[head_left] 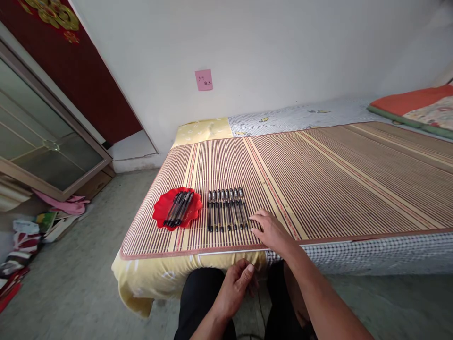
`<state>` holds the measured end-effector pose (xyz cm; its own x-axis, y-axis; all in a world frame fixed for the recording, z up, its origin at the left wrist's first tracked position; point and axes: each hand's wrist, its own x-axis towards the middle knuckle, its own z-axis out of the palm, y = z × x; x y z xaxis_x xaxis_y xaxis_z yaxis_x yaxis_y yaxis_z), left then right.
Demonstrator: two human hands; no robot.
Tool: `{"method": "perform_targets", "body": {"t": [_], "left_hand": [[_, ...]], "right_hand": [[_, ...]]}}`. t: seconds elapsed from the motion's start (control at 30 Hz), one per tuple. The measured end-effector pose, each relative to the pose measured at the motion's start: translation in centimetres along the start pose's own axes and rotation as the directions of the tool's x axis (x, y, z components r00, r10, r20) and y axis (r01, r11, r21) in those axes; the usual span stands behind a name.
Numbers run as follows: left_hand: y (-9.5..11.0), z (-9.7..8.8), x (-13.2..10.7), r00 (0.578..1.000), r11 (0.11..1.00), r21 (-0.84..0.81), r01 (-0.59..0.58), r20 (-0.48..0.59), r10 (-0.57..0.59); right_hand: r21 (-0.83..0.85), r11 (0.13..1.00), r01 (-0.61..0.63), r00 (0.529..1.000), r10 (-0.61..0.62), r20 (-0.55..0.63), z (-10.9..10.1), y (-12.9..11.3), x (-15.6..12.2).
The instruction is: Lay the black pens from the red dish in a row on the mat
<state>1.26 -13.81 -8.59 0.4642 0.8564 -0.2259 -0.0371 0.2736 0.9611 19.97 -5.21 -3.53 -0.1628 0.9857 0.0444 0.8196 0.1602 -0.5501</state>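
Several black-capped pens (228, 210) lie side by side in a neat row on the striped bamboo mat. My right hand (271, 231) is just right of the row, its thumb and fingers apart, close to the last pen and holding nothing. More black pens (179, 208) lie bunched together in a red scalloped plate (160, 208), left of the row. My left hand (238, 285) is low in front of the bed edge, above my lap, with its fingers curled and thumb against them; nothing shows in it.
The bamboo mat (219, 163) covers a bed with yellow and checked sheets. A folded orange quilt (406, 101) lies far right. A pink note (204, 80) is stuck to the wall. At the left are a glass-panelled door (49, 132) and clothes (24, 241) on the floor.
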Motion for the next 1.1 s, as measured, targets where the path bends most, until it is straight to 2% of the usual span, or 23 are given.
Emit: {"method": "perform_targets", "body": {"t": [0.4, 0.57, 1.1], "left_hand": [[-0.04, -0.03, 0.07, 1.0, 1.0, 0.026, 0.007, -0.014, -0.007], [0.13, 0.02, 0.06, 1.0, 1.0, 0.021, 0.015, -0.011, -0.015], [-0.1, -0.08, 0.0, 1.0, 1.0, 0.025, 0.01, -0.005, -0.01]], "right_hand": [[-0.024, 0.999, 0.03, 1.0, -0.03, -0.01, 0.41, 0.37, 0.09], [-0.03, 0.999, 0.015, 1.0, -0.015, 0.026, 0.15, 0.16, 0.0], [-0.047, 0.999, 0.005, 1.0, -0.004, 0.023, 0.1, -0.07, 0.02]]}}
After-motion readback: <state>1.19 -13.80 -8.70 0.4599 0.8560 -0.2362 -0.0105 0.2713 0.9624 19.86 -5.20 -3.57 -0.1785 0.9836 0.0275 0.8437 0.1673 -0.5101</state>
